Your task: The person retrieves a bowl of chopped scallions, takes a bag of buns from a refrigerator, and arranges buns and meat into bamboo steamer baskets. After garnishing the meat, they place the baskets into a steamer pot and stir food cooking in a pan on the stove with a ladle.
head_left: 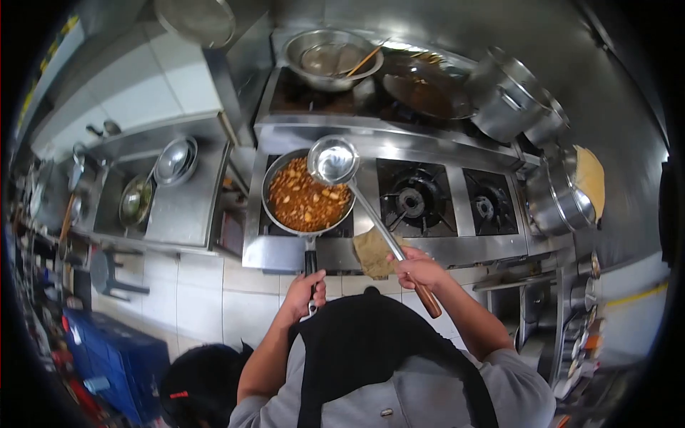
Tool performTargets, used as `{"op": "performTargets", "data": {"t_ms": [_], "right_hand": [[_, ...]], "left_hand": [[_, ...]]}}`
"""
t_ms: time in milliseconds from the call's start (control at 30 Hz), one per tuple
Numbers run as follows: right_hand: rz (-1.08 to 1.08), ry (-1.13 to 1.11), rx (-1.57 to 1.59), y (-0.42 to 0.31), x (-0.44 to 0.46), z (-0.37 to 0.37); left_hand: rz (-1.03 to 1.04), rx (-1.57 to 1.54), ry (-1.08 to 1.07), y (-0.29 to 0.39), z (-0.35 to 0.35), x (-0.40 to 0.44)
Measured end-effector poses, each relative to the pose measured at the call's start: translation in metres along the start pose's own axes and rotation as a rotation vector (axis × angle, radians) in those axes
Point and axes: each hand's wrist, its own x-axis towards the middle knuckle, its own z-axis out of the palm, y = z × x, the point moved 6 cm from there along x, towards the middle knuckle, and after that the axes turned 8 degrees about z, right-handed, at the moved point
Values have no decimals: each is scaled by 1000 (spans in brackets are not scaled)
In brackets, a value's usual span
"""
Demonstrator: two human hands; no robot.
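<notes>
A frying pan (311,245) sits on the left burner of the stove, filled with reddish-brown diced food (303,196). Its black handle points toward me, and my left hand (305,294) is wrapped round the handle's end. My right hand (419,269) grips a long metal ladle (371,210) with a wooden end. The ladle's shiny bowl hangs over the upper right part of the pan; whether it touches the food I cannot tell. Just left of my right hand, a brownish cloth (374,254) lies over the stove's front edge.
Two more burners (410,202) line the stove to the right. Behind stand a large metal bowl (332,80), a dark wok (428,89) and tall pots (503,96). At left is a steel sink counter (187,207) with bowls (175,161). A blue crate (114,364) stands lower left.
</notes>
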Motion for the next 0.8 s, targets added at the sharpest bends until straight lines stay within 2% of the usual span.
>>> {"op": "performTargets", "data": {"t_ms": [100, 367, 433, 467, 533, 600, 667, 733, 800], "right_hand": [[33, -152, 216, 7, -2, -7], [5, -151, 230, 7, -11, -22], [-11, -151, 244, 5, -14, -29], [-15, -130, 241, 5, -20, -34], [-32, -116, 238, 8, -23, -47], [-9, -116, 265, 16, -21, -61], [2, -119, 293, 21, -19, -71], [8, -166, 345, 26, -13, -81], [13, -179, 311, 31, -5, -92]], "left_hand": [[-21, 69, -18, 0, -1, -2], [-50, 24, -42, -1, -8, 0], [47, 254, 132, 18, -2, -15], [100, 609, 156, 32, -29, -14], [412, 1170, 241, 76, -62, -23], [601, 1313, 393, 133, -55, -36], [818, 1317, 415, 188, 32, -48], [904, 1227, 345, 225, 111, -28], [774, 1078, 216, 258, 167, 19]]}}
